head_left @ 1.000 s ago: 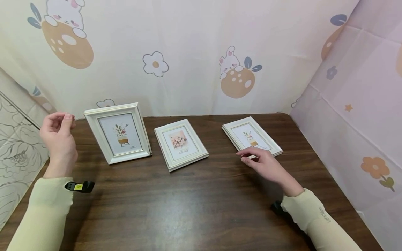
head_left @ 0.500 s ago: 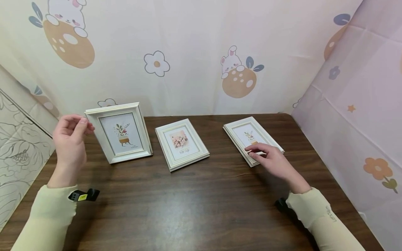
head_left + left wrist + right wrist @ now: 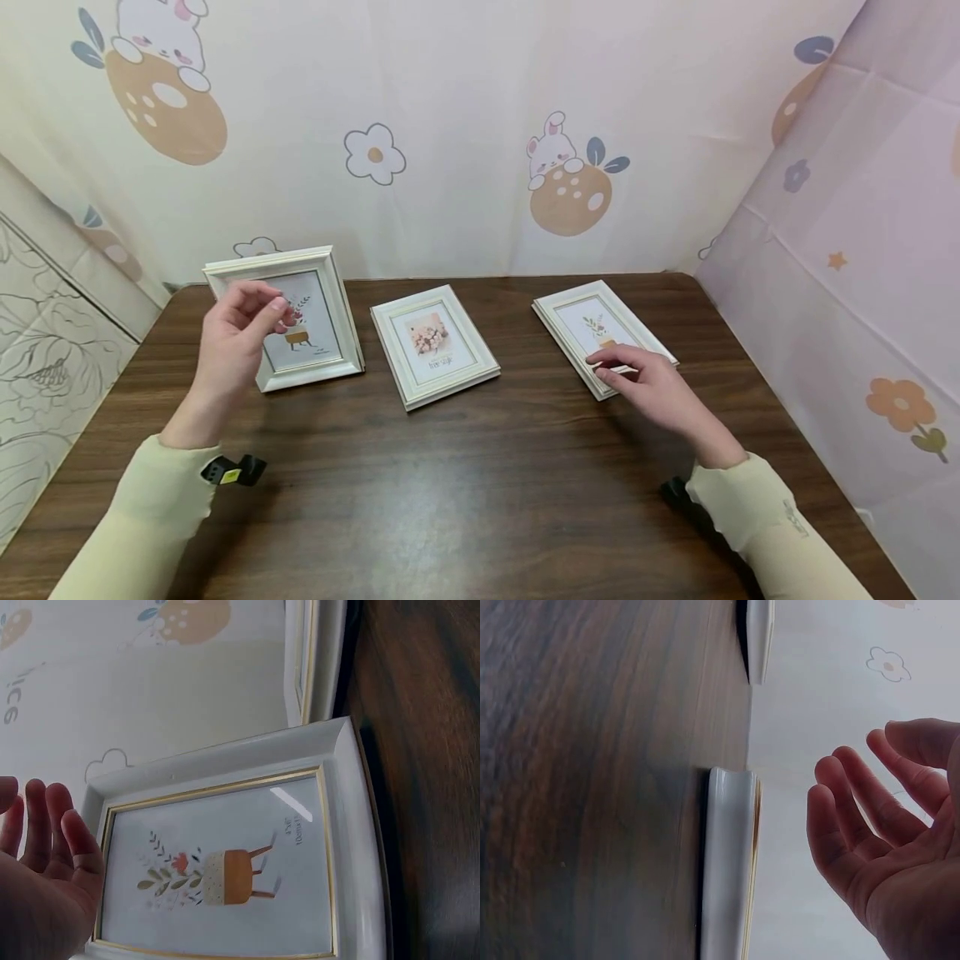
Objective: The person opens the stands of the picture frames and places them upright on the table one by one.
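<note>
A white picture frame (image 3: 341,312) with a potted-plant print stands upright at the back left. My left hand (image 3: 238,333) is raised in front of it, fingers loosely bent and holding nothing; the left wrist view shows this frame's print (image 3: 225,877) beside the hand. A second white picture frame (image 3: 476,350), with a pink flower print, lies flat in the middle. On the right lies a third white picture frame (image 3: 566,333) with a plant print. My right hand (image 3: 645,379) hovers over its front corner with relaxed fingers and nothing in them.
The frames are on a dark wooden table (image 3: 420,500). A pale curtain (image 3: 450,208) with rabbit and flower prints hangs right behind it, and a similar cloth (image 3: 862,333) borders the right side.
My left hand has moved rightward from beside the upright picture frame to in front of it. My right hand has shifted slightly right over the right picture frame, then stayed there.
</note>
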`<state>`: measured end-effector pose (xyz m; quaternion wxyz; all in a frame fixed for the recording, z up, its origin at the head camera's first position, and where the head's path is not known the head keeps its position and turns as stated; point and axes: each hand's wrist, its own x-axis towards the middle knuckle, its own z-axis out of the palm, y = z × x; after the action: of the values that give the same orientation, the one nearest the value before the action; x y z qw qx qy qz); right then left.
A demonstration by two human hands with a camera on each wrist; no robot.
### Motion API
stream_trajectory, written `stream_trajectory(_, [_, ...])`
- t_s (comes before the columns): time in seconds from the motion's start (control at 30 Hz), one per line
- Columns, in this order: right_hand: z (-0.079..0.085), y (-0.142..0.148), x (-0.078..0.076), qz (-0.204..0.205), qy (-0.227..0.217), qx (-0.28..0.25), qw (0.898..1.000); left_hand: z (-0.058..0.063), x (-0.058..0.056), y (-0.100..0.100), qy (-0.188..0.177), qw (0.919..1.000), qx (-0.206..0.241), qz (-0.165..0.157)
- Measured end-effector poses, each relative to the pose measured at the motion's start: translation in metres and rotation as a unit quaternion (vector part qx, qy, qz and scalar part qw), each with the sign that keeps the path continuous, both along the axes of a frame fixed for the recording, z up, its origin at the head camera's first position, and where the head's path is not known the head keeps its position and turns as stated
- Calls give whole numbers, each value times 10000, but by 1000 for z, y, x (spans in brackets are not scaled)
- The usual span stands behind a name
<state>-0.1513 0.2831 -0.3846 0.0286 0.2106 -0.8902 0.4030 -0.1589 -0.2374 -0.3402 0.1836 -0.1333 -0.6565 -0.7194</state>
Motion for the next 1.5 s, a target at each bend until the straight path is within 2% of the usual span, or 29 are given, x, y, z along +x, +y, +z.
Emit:
stream_trajectory(0.17, [0, -4, 3, 64, -21, 64, 10000, -7, -4, 8, -331, 9984, -348, -314])
stream_trajectory(0.3, [-1, -6, 5, 100, 2, 85, 9999, -16, -8, 14, -539, 9926, -991, -445])
stream_trajectory(0.47, [-2, -10, 8, 233, -35, 14, 9997, -29, -12, 23, -895, 9779, -1757, -696])
stream_trajectory(0.67, [-3, -14, 10, 300, -142, 91, 9994, -47, -17, 37, -1602, 9567, -2067, -1278])
stream_trajectory(0.77, [-1, -15, 10, 288, -175, 163, 9993, -53, -19, 44, -1749, 9461, -2341, -1396])
stream_trajectory(0.87, [0, -15, 9, 307, -159, 203, 9992, -56, -20, 53, -1644, 9350, -2819, -1391])
stream_trajectory(1.03, [-2, -16, 7, 396, -129, 258, 9988, -61, -21, 68, -1337, 9100, -3720, -1248])
stream_trajectory(1.27, [-2, -18, 6, 442, -206, 311, 9983, -58, -26, 86, -1040, 8935, -4297, -790])
stream_trajectory(1.37, [-2, -20, 5, 472, -204, 354, 9980, -58, -31, 95, -1124, 8835, -4498, -669])
stream_trajectory(1.5, [-2, -23, 4, 517, -233, 345, 9978, -61, -39, 105, -1570, 8780, -4483, -590])
